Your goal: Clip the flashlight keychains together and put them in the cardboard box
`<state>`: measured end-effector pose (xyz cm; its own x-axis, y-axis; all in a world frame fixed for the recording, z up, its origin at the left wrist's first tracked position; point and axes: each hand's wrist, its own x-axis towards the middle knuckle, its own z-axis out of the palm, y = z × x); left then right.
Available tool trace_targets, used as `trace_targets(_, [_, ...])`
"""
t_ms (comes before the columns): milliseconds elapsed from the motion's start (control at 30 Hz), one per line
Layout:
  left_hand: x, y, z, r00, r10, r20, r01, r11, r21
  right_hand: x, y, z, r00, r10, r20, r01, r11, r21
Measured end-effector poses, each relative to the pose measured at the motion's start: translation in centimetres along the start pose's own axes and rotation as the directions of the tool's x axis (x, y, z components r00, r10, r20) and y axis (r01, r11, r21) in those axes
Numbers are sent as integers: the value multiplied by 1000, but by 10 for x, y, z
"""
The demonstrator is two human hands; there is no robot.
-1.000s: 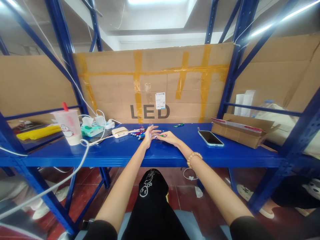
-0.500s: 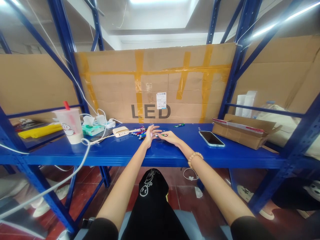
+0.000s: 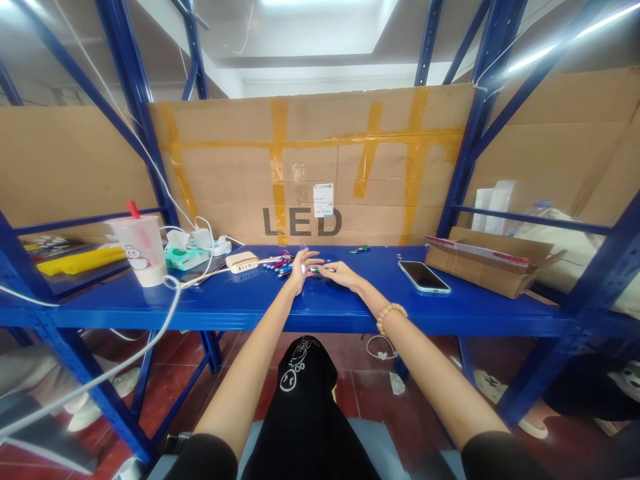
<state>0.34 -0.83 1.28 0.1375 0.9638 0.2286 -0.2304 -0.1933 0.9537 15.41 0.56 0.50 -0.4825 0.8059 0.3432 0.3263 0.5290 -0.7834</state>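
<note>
My right hand (image 3: 341,274) is pinched on a slim pen (image 3: 315,270) with a green part, just above the blue shelf top (image 3: 240,300). The pen's far end reaches toward the palm of my left hand (image 3: 301,272). That left hand is upright on its edge, fingers stretched out to the right; whether its palm touches the pen I cannot tell. Beside and partly behind it lies a pile of several pens (image 3: 281,264), blue, purple and other colours. Farther back, a green pen (image 3: 359,249) lies on its own.
A beige power strip (image 3: 242,262), a tissue pack (image 3: 186,259) and a cup with a red straw (image 3: 140,250) stand to the left, among white cables. On the right are a phone (image 3: 424,277) and an open cardboard box (image 3: 493,263). A tall cardboard sheet (image 3: 225,173) closes the back.
The pen in my right hand has shifted slightly near my left palm. Both hands stay almost in place.
</note>
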Motion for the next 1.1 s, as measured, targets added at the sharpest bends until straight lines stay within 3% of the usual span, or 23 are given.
trace_targets(867, [-3, 4, 2, 1000, -14, -1, 14, 1000, 22, 2, 4, 2, 1000, 8, -19, -8, 1000, 18])
trace_targets(1100, [-1, 4, 2, 1000, -20, -8, 21, 999, 31, 1, 0, 3, 999, 40, -12, -39, 994, 99])
